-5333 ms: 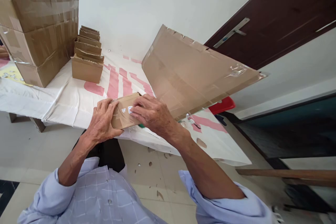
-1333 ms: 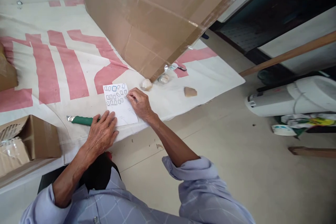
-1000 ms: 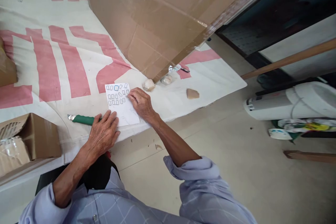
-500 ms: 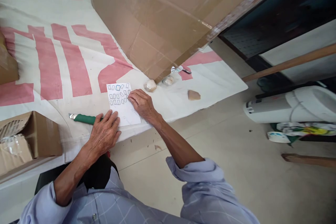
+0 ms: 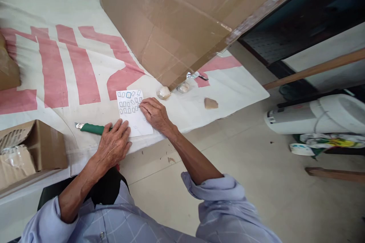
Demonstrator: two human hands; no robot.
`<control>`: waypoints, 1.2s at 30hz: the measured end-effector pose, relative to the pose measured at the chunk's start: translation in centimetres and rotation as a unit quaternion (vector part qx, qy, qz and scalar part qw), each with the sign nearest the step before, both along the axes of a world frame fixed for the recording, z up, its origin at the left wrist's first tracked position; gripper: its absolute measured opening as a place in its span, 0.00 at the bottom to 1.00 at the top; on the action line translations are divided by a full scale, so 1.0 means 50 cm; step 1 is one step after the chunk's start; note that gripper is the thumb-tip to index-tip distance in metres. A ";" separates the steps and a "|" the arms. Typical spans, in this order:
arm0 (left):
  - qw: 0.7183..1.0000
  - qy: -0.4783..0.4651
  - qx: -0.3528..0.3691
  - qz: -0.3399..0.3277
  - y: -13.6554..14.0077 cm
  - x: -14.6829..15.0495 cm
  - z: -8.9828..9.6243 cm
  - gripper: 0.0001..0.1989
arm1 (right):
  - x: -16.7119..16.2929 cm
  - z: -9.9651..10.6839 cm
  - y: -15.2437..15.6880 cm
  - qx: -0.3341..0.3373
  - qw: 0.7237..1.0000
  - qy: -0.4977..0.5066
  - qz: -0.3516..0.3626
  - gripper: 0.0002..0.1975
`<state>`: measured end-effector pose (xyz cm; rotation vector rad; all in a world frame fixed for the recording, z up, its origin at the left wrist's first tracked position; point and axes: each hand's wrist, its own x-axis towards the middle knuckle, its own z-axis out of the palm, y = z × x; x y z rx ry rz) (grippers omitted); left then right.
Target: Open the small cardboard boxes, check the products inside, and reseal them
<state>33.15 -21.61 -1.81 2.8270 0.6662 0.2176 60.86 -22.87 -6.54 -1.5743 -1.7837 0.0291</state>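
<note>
A white sheet of paper (image 5: 138,126) with rows of small drawn rectangles, one outlined in blue, lies near the table's front edge. My left hand (image 5: 114,143) rests palm down with fingers stretched out, its fingertips on the sheet's lower left part. Beside those fingers lies a green utility knife (image 5: 92,128), its metal tip pointing left and its other end hidden by the hand. On the sheet's right edge my right hand (image 5: 155,114) is closed, thumb and fingers pressed together at the drawn rows. Whatever is between those fingertips is too small or hidden to make out.
A large taped cardboard box (image 5: 171,22) stands behind the hands. Two plastic-wrapped lumps (image 5: 163,92) sit at its corner, and a brown flat piece (image 5: 211,103) lies farther right. An open cardboard box (image 5: 51,146) is at left. A white bucket (image 5: 322,114) lies beyond the table.
Both hands hold nearly the same positions on the paper. The whole view has shifted very slightly; nothing else has visibly moved.
</note>
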 end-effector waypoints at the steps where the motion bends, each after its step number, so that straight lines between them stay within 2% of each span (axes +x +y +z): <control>1: 1.000 0.001 -0.001 0.000 0.000 0.000 0.000 0.20 | 0.000 -0.001 0.000 -0.002 1.000 0.001 -0.003 0.16; 12: 1.000 0.000 -0.001 0.003 0.000 0.004 0.007 0.19 | -0.008 -0.015 0.012 0.001 1.000 0.014 -0.015 0.14; 16: 1.000 -0.013 0.003 -0.001 0.007 0.008 -0.004 0.19 | -0.007 -0.008 0.000 0.048 0.997 0.057 -0.036 0.14; 19: 1.000 -0.017 0.006 0.007 0.000 0.013 -0.007 0.22 | -0.038 0.023 -0.015 0.112 0.987 0.095 -0.068 0.14; 23: 0.999 -0.050 0.004 -0.011 -0.044 -0.016 0.013 0.25 | -0.149 0.111 -0.023 0.141 0.981 0.121 -0.049 0.12; 26: 0.995 -0.102 -0.021 -0.010 -0.096 -0.088 0.032 0.23 | -0.263 0.190 -0.017 0.122 0.984 0.124 0.035 0.13; 29: 0.983 -0.164 -0.052 0.060 -0.150 -0.205 0.041 0.16 | -0.381 0.251 -0.004 0.090 0.976 0.109 0.167 0.24; 32: 0.947 -0.261 -0.063 0.174 -0.194 -0.345 0.038 0.09 | -0.477 0.275 0.015 0.051 0.962 0.064 0.259 0.42; 34: 0.917 -0.296 -0.082 0.254 -0.218 -0.440 0.037 0.06 | -0.518 0.275 0.028 0.022 0.958 0.027 0.285 0.50; 36: 0.884 -0.313 -0.082 0.337 -0.233 -0.536 0.035 0.03 | -0.541 0.270 0.042 -0.007 0.957 -0.006 0.291 0.54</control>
